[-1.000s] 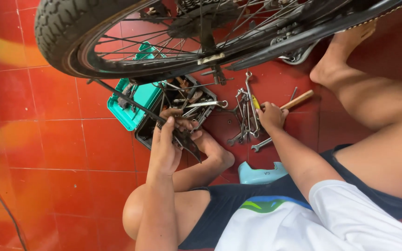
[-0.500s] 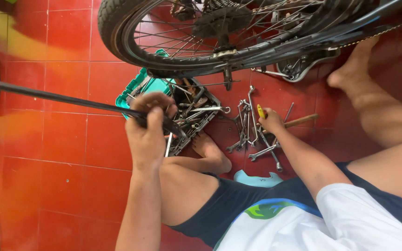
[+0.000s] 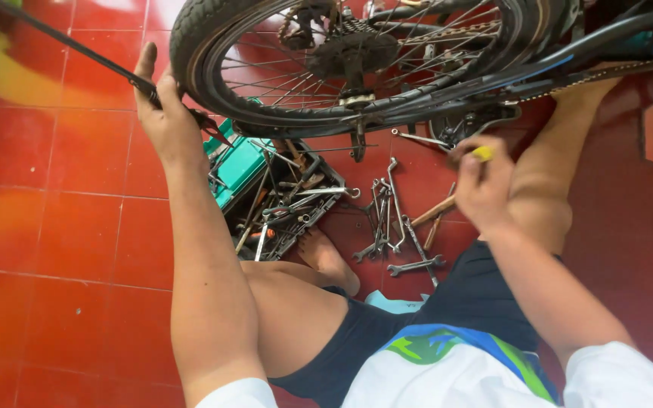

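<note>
My left hand [image 3: 162, 113] has come up out of the open toolbox [image 3: 277, 193], fingers closed on a long thin black rod [image 3: 77, 49] that now runs up and away beside the bicycle wheel [image 3: 357, 57]. My right hand [image 3: 481, 181] has left the spanners [image 3: 398, 227] on the floor below it and is pinched shut on a small yellow-tipped tool [image 3: 482, 153], raised near the wheel's hub. Selection from the box looks finished; both tools now sit at wheel level.

Beyond the fingers of the left hand [image 3: 162, 113], the long black rod [image 3: 77, 51] ran off the top-left edge. The right hand [image 3: 481, 181] hid most of a yellow-handled tool [image 3: 482, 153] — its tip unseen. Tools in the toolbox [image 3: 281, 200] tangled together — kinds unclear.
</note>
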